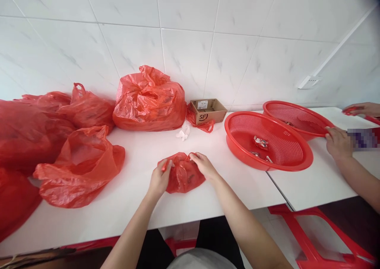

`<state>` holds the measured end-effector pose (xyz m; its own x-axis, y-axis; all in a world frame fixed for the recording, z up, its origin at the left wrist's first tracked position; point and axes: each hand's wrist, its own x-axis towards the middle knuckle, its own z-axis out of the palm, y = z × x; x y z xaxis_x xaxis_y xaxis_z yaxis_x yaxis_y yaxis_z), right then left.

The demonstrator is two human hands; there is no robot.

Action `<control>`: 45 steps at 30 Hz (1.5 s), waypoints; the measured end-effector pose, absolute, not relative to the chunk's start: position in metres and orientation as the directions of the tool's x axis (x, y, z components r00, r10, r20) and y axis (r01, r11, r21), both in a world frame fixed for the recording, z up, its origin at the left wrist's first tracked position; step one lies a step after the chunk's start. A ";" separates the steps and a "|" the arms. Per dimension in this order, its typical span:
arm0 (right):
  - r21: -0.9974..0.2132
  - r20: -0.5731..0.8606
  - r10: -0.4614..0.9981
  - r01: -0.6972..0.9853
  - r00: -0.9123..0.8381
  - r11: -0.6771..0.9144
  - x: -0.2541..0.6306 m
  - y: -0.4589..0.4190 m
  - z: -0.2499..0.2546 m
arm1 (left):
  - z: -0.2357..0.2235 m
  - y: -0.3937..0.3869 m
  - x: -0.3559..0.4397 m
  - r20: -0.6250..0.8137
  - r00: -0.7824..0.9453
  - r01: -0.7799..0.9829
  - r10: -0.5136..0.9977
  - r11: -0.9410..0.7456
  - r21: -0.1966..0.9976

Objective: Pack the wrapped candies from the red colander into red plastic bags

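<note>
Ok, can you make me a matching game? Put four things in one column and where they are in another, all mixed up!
Things:
1. Cardboard box
2. White scrap
3. Wrapped packet
4. Small bag

Places:
A. Inside the near basket
B. Held by the left hand and right hand
C. On the table, in front of the box
D. Against the wall

Pairs: 1-D, 2-C, 3-A, 4-B

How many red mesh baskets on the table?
2. The nearer basket holds a few small wrapped items. The farther basket sits behind it, with a co-worker's hand on its rim. The bags could hide more, though none shows.
</note>
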<state>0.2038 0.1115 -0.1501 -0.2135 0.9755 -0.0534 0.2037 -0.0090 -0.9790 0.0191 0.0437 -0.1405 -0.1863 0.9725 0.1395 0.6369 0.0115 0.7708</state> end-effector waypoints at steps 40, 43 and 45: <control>-0.894 0.228 0.882 0.270 -0.413 0.358 0.208 0.040 -0.063 | -0.079 0.013 0.039 -0.048 0.061 -0.082 0.997 0.053 0.995; -0.909 0.160 0.898 0.294 -0.411 0.296 0.210 0.033 -0.079 | -0.082 0.011 0.035 -0.019 0.062 -0.022 0.998 0.021 1.000; -0.869 0.200 0.898 0.353 -0.391 0.347 0.212 0.033 -0.087 | -0.087 0.010 0.035 0.012 0.057 0.044 0.998 -0.014 0.999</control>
<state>0.2119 0.0332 -0.0873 -0.3909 0.8983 0.2004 0.3532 0.3475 -0.8686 0.0345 0.0104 -0.0875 0.0573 0.9983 0.0119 0.0443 -0.0145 0.9989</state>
